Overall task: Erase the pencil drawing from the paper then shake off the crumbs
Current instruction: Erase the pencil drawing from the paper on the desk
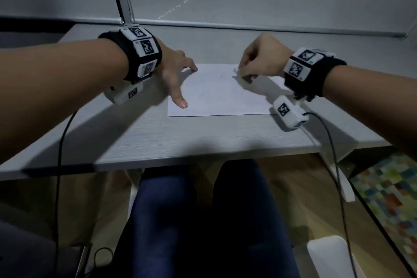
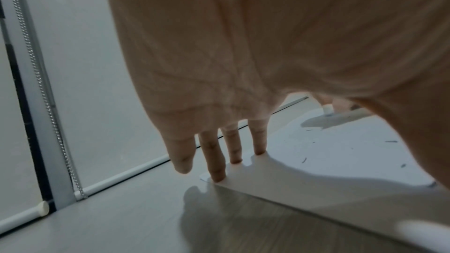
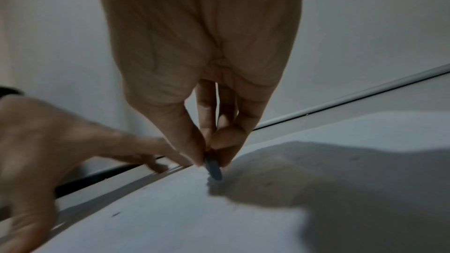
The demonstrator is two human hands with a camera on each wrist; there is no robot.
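Observation:
A white sheet of paper [image 1: 221,97] lies flat on the grey desk [image 1: 158,140]. Small dark eraser crumbs [image 1: 202,95] are scattered over it. My left hand [image 1: 184,84] is spread, its straight fingers and thumb pressing the sheet's left edge. The left wrist view shows those fingertips [image 2: 217,174] on the paper [image 2: 340,163] at its far corner. My right hand [image 1: 243,73] pinches a small dark eraser [image 1: 247,79] against the sheet's upper right part. In the right wrist view thumb and fingers of this right hand [image 3: 210,153] grip the eraser [image 3: 214,170], its tip on the paper [image 3: 182,218].
A window blind with a white bottom rail [image 1: 248,27] closes off the desk's far edge. Its bead chain [image 2: 48,103] hangs at the left. Cables run from both wrist cameras over the desk's front edge. A colourful mat [image 1: 388,192] lies on the floor to the right.

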